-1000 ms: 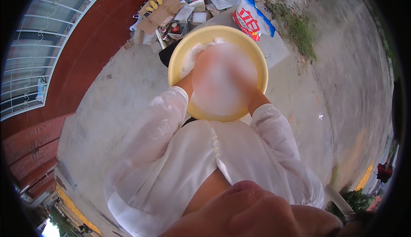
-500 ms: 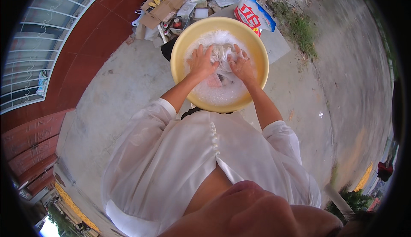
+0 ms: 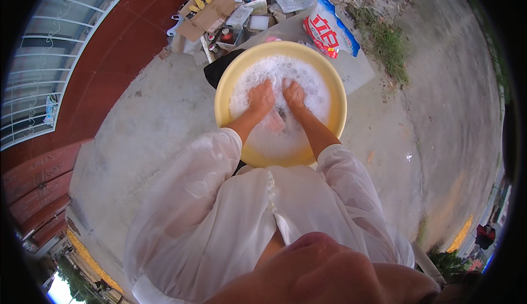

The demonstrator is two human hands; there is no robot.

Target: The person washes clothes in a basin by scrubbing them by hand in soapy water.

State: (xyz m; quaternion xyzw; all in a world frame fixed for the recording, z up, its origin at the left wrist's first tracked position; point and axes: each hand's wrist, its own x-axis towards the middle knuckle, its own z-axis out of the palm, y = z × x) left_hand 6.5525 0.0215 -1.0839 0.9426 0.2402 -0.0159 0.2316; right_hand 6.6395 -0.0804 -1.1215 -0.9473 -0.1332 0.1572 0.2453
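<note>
currently, left hand (image 3: 261, 96), right hand (image 3: 295, 93): fingertips under suds (image 3: 313, 87), can't tell the grip
pink cloth (image 3: 273, 121): in yellow basin (image 3: 341, 103), near left hand
suds: could slop out if shoved hard

Before you sits a round, pale-yellow basin (image 3: 222, 95), upright and open; inside it spread white suds (image 3: 280, 67), bubbly on the far side, smoother nearer you; a pink cloth (image 3: 275, 121) shows near the middle, partly sunk in them.
</note>
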